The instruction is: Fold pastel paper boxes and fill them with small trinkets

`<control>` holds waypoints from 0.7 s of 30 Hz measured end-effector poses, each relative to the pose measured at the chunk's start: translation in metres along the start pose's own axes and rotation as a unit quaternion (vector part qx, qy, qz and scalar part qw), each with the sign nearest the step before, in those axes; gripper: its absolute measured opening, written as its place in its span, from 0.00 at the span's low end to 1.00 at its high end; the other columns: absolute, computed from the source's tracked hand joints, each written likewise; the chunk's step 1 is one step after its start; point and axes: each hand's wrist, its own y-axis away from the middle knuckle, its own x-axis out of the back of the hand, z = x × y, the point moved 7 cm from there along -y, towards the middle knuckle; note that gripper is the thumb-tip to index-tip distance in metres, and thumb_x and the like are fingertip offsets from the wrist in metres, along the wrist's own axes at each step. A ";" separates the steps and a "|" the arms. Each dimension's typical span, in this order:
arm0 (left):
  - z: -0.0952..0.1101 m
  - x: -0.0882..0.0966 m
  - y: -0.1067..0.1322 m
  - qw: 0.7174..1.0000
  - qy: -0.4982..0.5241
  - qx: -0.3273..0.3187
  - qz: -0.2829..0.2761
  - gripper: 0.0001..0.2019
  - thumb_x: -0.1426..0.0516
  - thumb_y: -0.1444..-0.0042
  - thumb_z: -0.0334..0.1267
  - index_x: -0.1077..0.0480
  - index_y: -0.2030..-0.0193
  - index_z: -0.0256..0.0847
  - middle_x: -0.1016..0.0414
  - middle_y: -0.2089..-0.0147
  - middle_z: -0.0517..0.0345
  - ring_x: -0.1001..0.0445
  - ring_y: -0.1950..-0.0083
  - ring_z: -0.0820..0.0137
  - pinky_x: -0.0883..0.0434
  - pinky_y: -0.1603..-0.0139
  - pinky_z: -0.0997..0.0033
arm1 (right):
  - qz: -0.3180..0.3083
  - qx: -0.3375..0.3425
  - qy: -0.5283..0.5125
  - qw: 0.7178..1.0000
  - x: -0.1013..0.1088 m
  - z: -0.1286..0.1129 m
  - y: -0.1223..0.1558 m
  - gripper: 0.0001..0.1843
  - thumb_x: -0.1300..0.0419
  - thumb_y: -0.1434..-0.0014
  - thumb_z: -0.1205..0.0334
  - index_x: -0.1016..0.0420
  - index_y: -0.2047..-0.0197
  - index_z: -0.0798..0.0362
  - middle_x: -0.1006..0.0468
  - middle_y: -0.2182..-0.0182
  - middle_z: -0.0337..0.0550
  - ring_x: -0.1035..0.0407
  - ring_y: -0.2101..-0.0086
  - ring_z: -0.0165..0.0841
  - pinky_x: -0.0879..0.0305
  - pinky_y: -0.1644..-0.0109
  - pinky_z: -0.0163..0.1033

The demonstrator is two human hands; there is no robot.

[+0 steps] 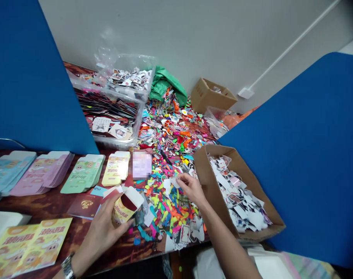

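Two hands work at the near edge of the surface (48,209); the left hand (102,232) holds a yellow envelope (119,217) in a wide grip; the right hand (192,190) pinches a white scrap (173,182) in a narrow grip, above coloured scraps (170,205), just beside a cardboard box (219,186) of white cutouts (240,197).

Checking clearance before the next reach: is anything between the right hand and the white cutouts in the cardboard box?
Only the cardboard box's left wall stands between the right hand and the white cutouts; nothing else visible does.
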 end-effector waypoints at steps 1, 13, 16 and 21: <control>0.001 -0.001 0.000 1.000 0.001 -0.003 -0.002 0.34 0.39 0.49 0.55 0.41 0.39 0.41 0.28 0.43 0.43 0.26 0.43 0.51 0.25 0.48 0.52 | 0.001 -0.003 -0.011 1.000 0.000 0.001 0.003 0.12 0.44 0.38 0.54 0.25 0.67 0.52 0.24 0.73 0.36 0.30 0.73 0.30 0.35 0.69 0.32; 0.004 -0.002 0.004 1.000 -0.015 -0.002 -0.021 0.34 0.40 0.47 0.53 0.42 0.38 0.40 0.30 0.42 0.43 0.27 0.43 0.51 0.26 0.46 0.52 | -0.144 -0.004 -0.004 0.990 -0.026 -0.011 0.039 0.09 0.47 0.37 0.60 0.29 0.66 0.51 0.26 0.73 0.35 0.33 0.73 0.28 0.41 0.68 0.31; 0.007 -0.004 0.004 0.999 -0.016 -0.007 -0.028 0.34 0.39 0.47 0.52 0.43 0.38 0.40 0.29 0.43 0.43 0.26 0.44 0.52 0.26 0.46 0.51 | -0.196 -0.008 0.132 0.972 -0.044 -0.006 0.050 0.07 0.46 0.39 0.64 0.27 0.64 0.51 0.25 0.74 0.35 0.33 0.72 0.29 0.43 0.67 0.31; 0.014 -0.010 0.003 0.998 -0.004 -0.028 -0.050 0.35 0.39 0.46 0.51 0.46 0.36 0.42 0.30 0.42 0.44 0.28 0.43 0.54 0.28 0.45 0.52 | -0.196 -0.038 0.194 0.961 -0.059 0.007 0.051 0.10 0.39 0.42 0.59 0.25 0.56 0.50 0.26 0.75 0.37 0.32 0.72 0.33 0.48 0.69 0.33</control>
